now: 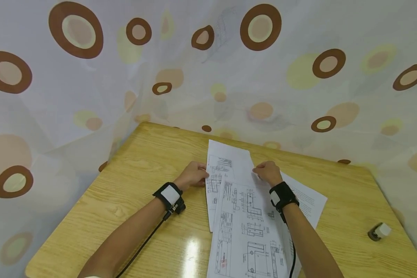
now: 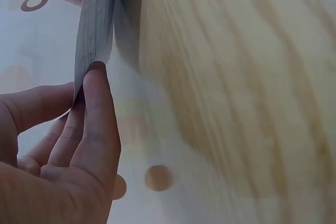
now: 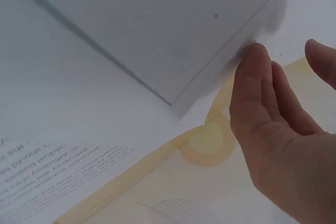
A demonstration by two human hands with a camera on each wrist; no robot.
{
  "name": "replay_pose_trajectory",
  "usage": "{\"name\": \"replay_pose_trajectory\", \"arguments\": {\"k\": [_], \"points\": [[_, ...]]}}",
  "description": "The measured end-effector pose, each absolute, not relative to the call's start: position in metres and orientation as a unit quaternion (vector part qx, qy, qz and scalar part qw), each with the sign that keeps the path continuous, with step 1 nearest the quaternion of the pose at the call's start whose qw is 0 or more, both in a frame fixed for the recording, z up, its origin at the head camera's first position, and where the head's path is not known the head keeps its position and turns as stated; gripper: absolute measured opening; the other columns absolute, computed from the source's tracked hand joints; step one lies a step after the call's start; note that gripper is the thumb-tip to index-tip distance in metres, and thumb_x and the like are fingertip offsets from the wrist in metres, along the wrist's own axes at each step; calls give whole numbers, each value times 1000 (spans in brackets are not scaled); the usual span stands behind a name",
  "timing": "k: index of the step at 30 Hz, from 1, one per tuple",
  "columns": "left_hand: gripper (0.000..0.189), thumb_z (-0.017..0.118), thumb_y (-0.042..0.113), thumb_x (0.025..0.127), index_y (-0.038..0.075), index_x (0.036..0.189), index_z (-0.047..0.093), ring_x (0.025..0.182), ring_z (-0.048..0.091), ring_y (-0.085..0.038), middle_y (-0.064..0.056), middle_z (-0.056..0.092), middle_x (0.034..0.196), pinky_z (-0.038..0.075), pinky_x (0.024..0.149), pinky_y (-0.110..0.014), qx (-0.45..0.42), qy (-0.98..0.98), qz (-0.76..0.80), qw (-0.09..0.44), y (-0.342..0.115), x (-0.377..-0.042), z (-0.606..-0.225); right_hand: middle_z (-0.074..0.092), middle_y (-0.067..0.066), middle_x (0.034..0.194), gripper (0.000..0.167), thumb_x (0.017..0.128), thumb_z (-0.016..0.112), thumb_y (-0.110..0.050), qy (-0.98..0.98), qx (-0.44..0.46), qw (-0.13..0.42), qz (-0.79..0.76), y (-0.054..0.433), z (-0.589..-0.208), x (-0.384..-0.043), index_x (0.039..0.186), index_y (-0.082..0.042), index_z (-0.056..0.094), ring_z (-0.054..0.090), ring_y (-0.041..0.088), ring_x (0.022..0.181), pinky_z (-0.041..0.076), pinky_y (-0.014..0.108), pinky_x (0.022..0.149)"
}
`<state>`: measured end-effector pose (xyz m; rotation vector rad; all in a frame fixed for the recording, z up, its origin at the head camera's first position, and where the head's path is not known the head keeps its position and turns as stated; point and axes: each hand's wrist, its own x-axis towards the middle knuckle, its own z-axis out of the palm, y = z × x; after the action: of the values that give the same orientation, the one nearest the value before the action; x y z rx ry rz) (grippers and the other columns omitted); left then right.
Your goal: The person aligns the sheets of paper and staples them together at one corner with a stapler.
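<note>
W/ L hand (image 1: 193, 175), clamping L edge of far tech. drawing (image 1: 229, 152) btwn thumb & fingers; prob. aligning it w/ near tech. drawing (image 1: 238, 227), overlapping on table (image 1: 153, 154). W/ R hand (image 1: 269, 173), holding thumb & fingers apart at R edge; next prob. calling for pinching there, sparing text page (image 1: 305, 195).

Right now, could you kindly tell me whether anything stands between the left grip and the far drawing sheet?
Nothing visible does: the left grip pinches the far drawing sheet by its left edge. The small white-topped object sits far right, out of the way.
</note>
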<state>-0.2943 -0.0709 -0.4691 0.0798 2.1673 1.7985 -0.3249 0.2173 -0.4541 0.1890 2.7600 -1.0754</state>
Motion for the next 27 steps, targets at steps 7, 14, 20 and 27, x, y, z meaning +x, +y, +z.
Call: {"name": "replay_pose_trajectory", "arguments": {"k": [7,14,20,27], "points": [[26,57,0,97,-6,120,66,79,67,-18,-12,71,97,56,69,-32,37,761,633,139,-70,-291,-466,62,20,105,42,99,61,-20,924,71,104,-361,219,-459,-329,127,10,60,55,33,97,44,43,85],[20,58,2,97,-4,112,70,79,67,-19,-12,71,97,56,73,-37,50,756,642,117,-73,-287,-461,54,9,80,28,100,58,-24,927,55,110,-356,218,-454,-330,104,3,65,52,26,81,37,36,72],[25,59,1,97,-6,120,67,78,68,-19,-15,72,98,57,76,-42,49,757,643,107,-76,-286,-458,60,11,90,31,101,59,-25,915,61,109,-383,221,-451,-329,112,3,64,53,25,84,40,34,73],[16,62,2,96,-5,106,72,75,66,-17,-11,71,94,56,72,-35,16,774,625,98,-80,-285,-463,64,11,90,30,99,64,-25,901,64,93,-418,226,-456,-331,113,1,65,57,23,80,43,31,70]]}}
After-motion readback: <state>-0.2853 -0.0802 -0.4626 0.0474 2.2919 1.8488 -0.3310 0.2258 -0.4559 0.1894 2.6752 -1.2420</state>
